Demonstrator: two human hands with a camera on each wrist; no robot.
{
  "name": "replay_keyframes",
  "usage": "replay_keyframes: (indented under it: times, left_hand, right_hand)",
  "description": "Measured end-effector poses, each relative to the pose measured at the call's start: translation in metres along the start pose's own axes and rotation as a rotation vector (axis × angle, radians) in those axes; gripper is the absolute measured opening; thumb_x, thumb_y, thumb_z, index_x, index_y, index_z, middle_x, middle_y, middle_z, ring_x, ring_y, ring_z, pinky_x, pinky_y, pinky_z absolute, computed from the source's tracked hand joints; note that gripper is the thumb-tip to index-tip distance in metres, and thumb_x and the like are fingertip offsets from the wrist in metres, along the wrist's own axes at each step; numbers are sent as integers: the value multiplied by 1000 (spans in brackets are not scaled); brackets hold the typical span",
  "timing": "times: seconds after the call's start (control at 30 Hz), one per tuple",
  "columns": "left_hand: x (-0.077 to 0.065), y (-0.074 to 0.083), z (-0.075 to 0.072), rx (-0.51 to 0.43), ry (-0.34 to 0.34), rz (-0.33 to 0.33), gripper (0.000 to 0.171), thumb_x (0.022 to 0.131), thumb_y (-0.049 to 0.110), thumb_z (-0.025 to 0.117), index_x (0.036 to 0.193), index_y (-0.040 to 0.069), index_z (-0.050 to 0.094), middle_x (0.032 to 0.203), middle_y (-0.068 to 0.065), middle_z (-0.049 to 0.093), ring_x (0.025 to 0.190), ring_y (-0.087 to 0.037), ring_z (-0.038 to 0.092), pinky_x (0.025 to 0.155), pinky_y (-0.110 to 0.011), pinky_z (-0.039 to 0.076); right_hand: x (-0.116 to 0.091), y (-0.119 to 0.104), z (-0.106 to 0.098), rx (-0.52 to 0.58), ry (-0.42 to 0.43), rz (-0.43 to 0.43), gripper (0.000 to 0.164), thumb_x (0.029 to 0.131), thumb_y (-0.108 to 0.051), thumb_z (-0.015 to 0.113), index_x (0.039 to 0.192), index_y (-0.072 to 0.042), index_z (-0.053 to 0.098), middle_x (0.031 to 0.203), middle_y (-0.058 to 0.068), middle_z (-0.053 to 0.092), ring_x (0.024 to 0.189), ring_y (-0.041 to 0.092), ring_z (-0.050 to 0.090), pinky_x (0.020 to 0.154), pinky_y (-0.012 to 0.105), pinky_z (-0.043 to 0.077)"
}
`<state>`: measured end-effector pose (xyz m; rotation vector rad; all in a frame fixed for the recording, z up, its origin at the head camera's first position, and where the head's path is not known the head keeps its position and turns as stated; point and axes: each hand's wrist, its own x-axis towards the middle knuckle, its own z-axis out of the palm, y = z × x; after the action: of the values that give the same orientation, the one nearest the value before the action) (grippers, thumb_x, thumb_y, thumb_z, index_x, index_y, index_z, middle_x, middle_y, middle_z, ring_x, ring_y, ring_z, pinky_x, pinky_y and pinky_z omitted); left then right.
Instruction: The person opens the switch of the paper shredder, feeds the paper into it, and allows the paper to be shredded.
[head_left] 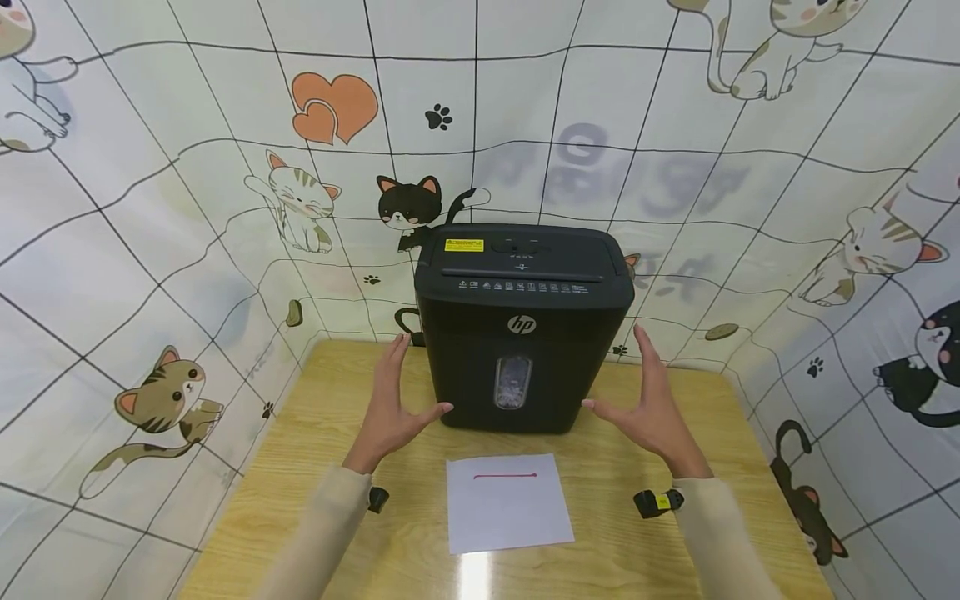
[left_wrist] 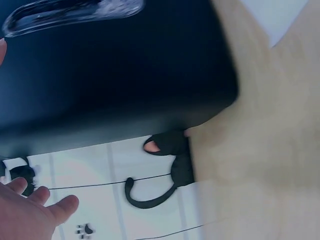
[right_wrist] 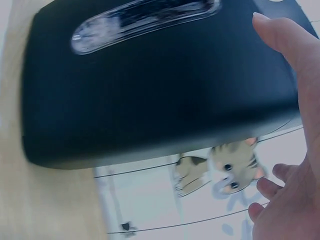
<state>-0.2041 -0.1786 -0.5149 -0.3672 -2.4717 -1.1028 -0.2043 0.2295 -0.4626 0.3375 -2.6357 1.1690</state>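
Observation:
A black HP paper shredder (head_left: 472, 358) stands upright at the back of the wooden table, with paper scraps behind its small front window (head_left: 513, 382). Beside its left side is my left hand (head_left: 393, 408), thumb and fingers spread apart. My right hand (head_left: 645, 408) is spread the same way beside the right side. Neither hand visibly grips the shredder; whether the thumbs touch it I cannot tell. The left wrist view shows the left fingers (left_wrist: 62, 210) apart from the dark casing (left_wrist: 125, 75). In the right wrist view the right thumb (right_wrist: 282, 35) lies in front of the casing.
A white sheet of paper (head_left: 510, 517) with a red line lies on the table (head_left: 600, 533) in front of the shredder. A cloth with cats and grid lines (head_left: 525, 100) hangs behind and at both sides. Each wrist wears a small black device.

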Motion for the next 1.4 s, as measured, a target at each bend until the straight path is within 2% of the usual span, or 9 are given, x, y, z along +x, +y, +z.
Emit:
replay_keyframes:
  times: [0.17, 0.33, 0.47, 0.63, 0.77, 1.03, 1.13, 1.23, 1.4]
  left_hand:
    - [-19, -14, 19, -17, -48, -51, 116, 63, 59, 78, 150, 33, 6, 157, 9, 7, 143, -17, 11, 108, -54, 25]
    - [-35, -24, 37, -24, -89, -75, 115, 64, 49, 83, 151, 31, 9, 157, 4, 13, 143, -20, 14, 108, -53, 26]
    - [-48, -30, 52, -42, -136, -86, 115, 64, 45, 84, 151, 27, 10, 156, 0, 18, 142, -24, 18, 107, -55, 27]
    - [-63, -35, 70, -76, -190, -158, 118, 62, 49, 84, 151, 24, 11, 155, 7, 18, 141, -22, 20, 108, -51, 27]
    - [-75, -37, 79, -51, -231, -202, 119, 61, 54, 82, 151, 22, 12, 154, 5, 20, 140, -23, 23, 108, -49, 29]
    - [-94, -42, 92, 29, -317, -220, 115, 61, 58, 80, 150, 23, 16, 154, -6, 20, 138, -29, 26, 100, -50, 39]
    - [-97, -40, 95, 57, -341, -199, 112, 62, 59, 79, 149, 19, 22, 152, -11, 24, 137, -31, 28, 99, -49, 40]
    - [-99, -37, 97, 57, -352, -180, 106, 62, 53, 82, 145, 12, 31, 148, -16, 29, 135, -33, 31, 101, -50, 38]
    - [-104, -37, 103, 102, -372, -173, 98, 63, 49, 83, 140, 7, 39, 143, -16, 35, 132, -32, 34, 102, -46, 38]
  right_hand:
    - [-16, 20, 21, 19, -32, 68, 120, 66, -47, 82, 149, -39, -5, 157, -5, 3, 143, 33, 12, 98, 70, 21]
    - [-29, 37, 42, 47, -62, 121, 119, 66, -48, 81, 147, -41, -6, 158, -1, 4, 142, 35, 12, 97, 71, 22]
    - [-40, 51, 58, 64, -93, 148, 117, 68, -50, 80, 149, -38, -4, 158, 1, 4, 141, 37, 14, 98, 70, 23]
    - [-56, 66, 78, 56, -157, 207, 112, 70, -54, 76, 150, -35, 0, 157, 7, 8, 140, 39, 17, 99, 68, 25]
    - [-67, 73, 92, 55, -198, 262, 109, 71, -55, 75, 151, -29, 5, 156, 11, 12, 140, 39, 19, 101, 66, 25]
    - [-77, 77, 113, 63, -212, 223, 107, 68, -59, 75, 149, -16, 19, 154, 11, 20, 139, 38, 22, 105, 62, 25]
    - [-79, 76, 120, 53, -206, 192, 106, 68, -56, 77, 148, -13, 22, 153, 13, 22, 139, 38, 22, 105, 61, 25]
    - [-81, 76, 127, 57, -207, 163, 105, 67, -54, 78, 147, -13, 25, 153, 12, 24, 139, 37, 23, 105, 61, 24]
    - [-83, 78, 140, 23, -232, 133, 97, 67, -57, 77, 144, -15, 36, 153, 11, 26, 139, 35, 24, 105, 61, 25]
